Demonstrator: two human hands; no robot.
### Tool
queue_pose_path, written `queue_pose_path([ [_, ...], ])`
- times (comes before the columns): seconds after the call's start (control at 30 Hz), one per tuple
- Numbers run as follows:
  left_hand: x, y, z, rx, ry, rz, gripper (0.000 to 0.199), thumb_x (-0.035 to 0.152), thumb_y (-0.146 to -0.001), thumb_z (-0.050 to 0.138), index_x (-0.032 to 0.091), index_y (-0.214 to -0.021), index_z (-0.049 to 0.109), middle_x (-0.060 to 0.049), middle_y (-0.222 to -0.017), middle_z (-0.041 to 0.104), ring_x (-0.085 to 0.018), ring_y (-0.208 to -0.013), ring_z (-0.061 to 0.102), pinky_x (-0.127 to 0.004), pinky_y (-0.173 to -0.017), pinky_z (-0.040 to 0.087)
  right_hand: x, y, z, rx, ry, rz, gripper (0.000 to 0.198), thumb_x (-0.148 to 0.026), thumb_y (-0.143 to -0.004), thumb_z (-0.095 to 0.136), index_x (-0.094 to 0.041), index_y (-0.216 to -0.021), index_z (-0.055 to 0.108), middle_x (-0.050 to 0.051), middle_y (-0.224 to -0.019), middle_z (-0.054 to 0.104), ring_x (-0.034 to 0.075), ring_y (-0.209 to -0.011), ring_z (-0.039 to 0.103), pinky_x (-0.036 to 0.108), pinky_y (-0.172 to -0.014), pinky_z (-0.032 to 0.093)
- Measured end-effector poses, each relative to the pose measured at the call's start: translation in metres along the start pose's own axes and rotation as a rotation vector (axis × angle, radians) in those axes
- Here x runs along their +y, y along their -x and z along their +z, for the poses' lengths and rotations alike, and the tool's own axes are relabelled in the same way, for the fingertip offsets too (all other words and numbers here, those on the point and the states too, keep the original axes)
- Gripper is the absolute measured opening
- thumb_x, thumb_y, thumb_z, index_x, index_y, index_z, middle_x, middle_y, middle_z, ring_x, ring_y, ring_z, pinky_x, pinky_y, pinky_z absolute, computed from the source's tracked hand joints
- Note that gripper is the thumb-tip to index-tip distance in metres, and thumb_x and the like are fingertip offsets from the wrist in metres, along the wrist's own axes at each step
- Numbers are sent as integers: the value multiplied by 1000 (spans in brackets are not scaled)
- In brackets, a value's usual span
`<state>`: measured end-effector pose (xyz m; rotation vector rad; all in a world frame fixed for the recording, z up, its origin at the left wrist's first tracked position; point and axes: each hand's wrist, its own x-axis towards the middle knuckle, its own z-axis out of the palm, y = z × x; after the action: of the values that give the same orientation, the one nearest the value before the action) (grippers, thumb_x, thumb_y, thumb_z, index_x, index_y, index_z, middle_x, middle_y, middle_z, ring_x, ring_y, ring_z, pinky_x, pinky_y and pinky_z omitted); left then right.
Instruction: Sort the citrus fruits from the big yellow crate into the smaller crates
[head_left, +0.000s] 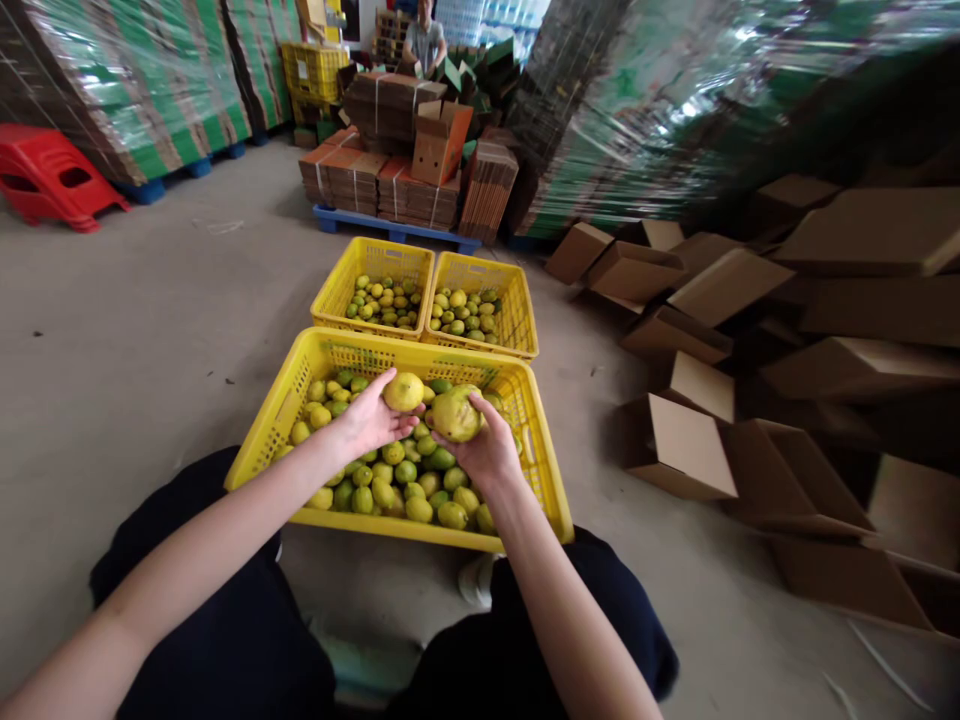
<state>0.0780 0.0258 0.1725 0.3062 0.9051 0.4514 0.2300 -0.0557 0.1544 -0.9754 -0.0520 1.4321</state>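
Over a large yellow plastic crate, both my hands hold up fruit. My left hand is closed on a round yellow lemon, its fingers under and beside it. Just to the right, my right hand grips a bigger, lumpy yellow-green lemon with dark spots. The two fruits are close together. Below them, many yellow and green lemons fill the bottom of the crate, and my forearms and hands hide part of them.
Two smaller yellow crates, one left and one right, hold more lemons behind the large crate. Empty cardboard boxes lie heaped at right. Flattened cartons stand on a blue pallet. A red stool is at left; a person is behind.
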Motion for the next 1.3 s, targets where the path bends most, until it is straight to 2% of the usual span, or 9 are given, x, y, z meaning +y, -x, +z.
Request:
queue_pose_path([
  [0.1,0,-1,-4,-18,-67,39,42,45,-92,54,7,-102,67,-13,-71,69,-18,-51,65,-25,-47,54,3,1,0,-26,115,-118,25,-29,-74,73,-17,-95,67,4,-81,74,22,-69,70,34,-58,60],
  [0.17,2,1,-7,-19,-143,157,31,28,-81,73,12,-106,66,-13,-84,72,-19,-63,69,-26,-58,58,5,4,0,2,226,-289,38,-27,-67,80,-21,-102,66,2,-88,75,20,-75,70,31,-63,60],
  [0.27,7,8,-8,-1,-204,427,62,-4,-55,83,22,-109,66,-6,-105,70,-17,-86,72,-24,-79,58,7,9,2,45,386,-560,67,-17,-55,87,-29,-116,62,-2,-98,74,18,-87,69,27,-75,57],
  [0.33,11,13,-6,-22,-200,544,68,-12,-47,80,22,-105,67,-3,-109,69,-17,-98,69,-21,-86,54,8,12,4,36,446,-655,78,-12,-50,88,-31,-119,60,-2,-102,72,18,-94,68,27,-82,55],
  [0.53,15,26,-2,-117,-417,648,64,-20,-38,75,17,-90,72,-6,-108,69,-21,-108,65,-17,-84,53,12,18,5,26,618,-861,67,-10,-51,86,-30,-110,63,0,-118,66,21,-119,57,33,-103,46],
  [0.73,22,26,-8,-142,-381,529,66,-21,-44,70,16,-99,74,-10,-115,69,-22,-105,66,-22,-83,55,7,13,-1,28,607,-785,64,-14,-48,87,-30,-107,67,2,-126,62,26,-127,50,37,-102,48],
  [1.0,18,26,-2,-240,-184,411,49,0,-67,65,14,-114,67,-11,-108,69,-23,-101,67,-28,-84,56,0,11,6,-181,146,-372,49,-30,-62,82,-23,-107,66,2,-96,74,25,-95,68,36,-79,58],
  [1.2,-12,19,0,-119,-291,430,75,9,-53,87,23,-117,52,-1,-101,61,-12,-79,62,-27,-76,53,18,8,1,-138,261,-295,50,-40,-58,87,-24,-101,67,-1,-85,73,22,-73,68,35,-65,60],
  [1.3,-16,16,-1,-90,-302,425,66,17,-49,91,21,-103,51,2,-92,60,-11,-75,62,-27,-72,53,21,6,1,-142,221,-209,47,-48,-60,85,-22,-95,69,1,-85,74,25,-81,70,38,-70,61],
])
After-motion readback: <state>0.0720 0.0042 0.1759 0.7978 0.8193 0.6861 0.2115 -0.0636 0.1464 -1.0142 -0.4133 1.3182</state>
